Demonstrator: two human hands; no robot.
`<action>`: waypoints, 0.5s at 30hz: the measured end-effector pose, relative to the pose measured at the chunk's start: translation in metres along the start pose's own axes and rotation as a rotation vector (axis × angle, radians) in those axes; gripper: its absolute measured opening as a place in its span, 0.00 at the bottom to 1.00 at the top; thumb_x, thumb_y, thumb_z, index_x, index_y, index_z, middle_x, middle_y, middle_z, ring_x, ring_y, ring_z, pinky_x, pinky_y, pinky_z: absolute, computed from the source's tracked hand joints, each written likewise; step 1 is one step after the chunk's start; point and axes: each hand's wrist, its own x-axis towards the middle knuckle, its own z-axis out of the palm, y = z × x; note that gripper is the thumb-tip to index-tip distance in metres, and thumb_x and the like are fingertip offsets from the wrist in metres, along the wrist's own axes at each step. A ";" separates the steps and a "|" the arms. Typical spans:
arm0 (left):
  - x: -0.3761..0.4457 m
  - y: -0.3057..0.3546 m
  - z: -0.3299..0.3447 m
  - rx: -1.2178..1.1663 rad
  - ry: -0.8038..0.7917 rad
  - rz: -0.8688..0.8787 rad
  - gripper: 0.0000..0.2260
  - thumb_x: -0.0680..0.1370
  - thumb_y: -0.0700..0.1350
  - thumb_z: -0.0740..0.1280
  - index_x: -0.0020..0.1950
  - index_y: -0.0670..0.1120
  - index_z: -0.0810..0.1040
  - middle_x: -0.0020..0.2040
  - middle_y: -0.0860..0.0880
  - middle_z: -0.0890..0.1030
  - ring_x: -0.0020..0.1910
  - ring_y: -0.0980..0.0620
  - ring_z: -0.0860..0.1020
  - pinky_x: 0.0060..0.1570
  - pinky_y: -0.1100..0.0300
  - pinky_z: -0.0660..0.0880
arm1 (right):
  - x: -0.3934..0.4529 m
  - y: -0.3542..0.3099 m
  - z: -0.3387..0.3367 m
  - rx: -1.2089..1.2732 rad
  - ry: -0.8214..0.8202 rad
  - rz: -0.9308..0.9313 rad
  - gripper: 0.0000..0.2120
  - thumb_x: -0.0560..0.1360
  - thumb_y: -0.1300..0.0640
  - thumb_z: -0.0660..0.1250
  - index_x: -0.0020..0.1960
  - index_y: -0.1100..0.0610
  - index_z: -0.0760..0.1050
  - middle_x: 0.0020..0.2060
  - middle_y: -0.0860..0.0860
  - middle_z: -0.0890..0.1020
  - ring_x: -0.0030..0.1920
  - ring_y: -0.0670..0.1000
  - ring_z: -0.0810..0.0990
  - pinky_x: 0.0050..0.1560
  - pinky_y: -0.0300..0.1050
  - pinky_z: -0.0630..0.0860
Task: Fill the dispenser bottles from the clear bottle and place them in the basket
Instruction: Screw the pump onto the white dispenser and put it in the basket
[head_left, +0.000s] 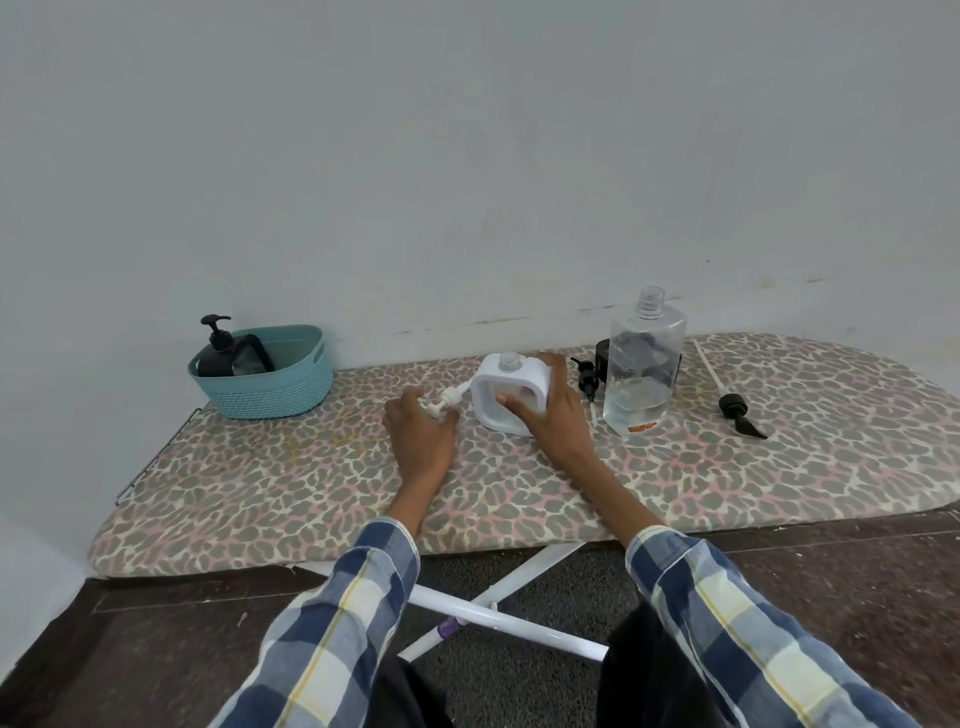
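Right hand (545, 410) grips the white dispenser bottle (511, 397), thumb across its front face and fingers curled round its right side. The bottle stands upright near the back edge of the ironing board (311, 483), about midway along it, neck uncapped. Left hand (420, 434) pinches the white pump head (441, 405), which lies on the board just left of the bottle, its tube not clearly visible.

The clear bottle (641, 364) stands uncapped just to the right, roughly a third full. A black pump (586, 376) lies between the two bottles; another black pump (737, 408) lies further right. The teal basket (262, 384) sits at the back left corner and already holds a black dispenser bottle (218, 353).

Assessment: the step appears to be refitting the pump. Recommend keeping the bottle pressed flat on the soft cover, lifting the pump so the tube hangs vertical, threading the tube into the neck first, then turning the collar square to avoid cross-threading or tipping the contents.
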 end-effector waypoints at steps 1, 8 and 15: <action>0.002 0.001 0.004 0.095 -0.032 0.011 0.25 0.79 0.53 0.77 0.72 0.46 0.75 0.72 0.41 0.71 0.72 0.41 0.69 0.69 0.46 0.71 | 0.000 -0.001 -0.001 0.004 -0.010 -0.002 0.35 0.75 0.48 0.80 0.72 0.53 0.63 0.57 0.47 0.79 0.53 0.50 0.79 0.45 0.35 0.73; 0.019 0.006 0.016 0.219 -0.026 0.003 0.19 0.80 0.59 0.72 0.64 0.48 0.82 0.68 0.42 0.75 0.70 0.39 0.71 0.68 0.43 0.70 | 0.000 0.007 -0.004 0.048 -0.037 0.022 0.37 0.69 0.54 0.84 0.68 0.48 0.64 0.56 0.46 0.80 0.54 0.48 0.81 0.46 0.38 0.77; 0.019 -0.003 0.004 -0.453 0.134 -0.096 0.08 0.82 0.48 0.72 0.52 0.43 0.81 0.48 0.47 0.83 0.46 0.49 0.78 0.48 0.54 0.72 | 0.001 0.012 -0.001 0.062 -0.055 0.040 0.37 0.71 0.53 0.83 0.72 0.51 0.65 0.60 0.47 0.79 0.58 0.50 0.80 0.49 0.44 0.77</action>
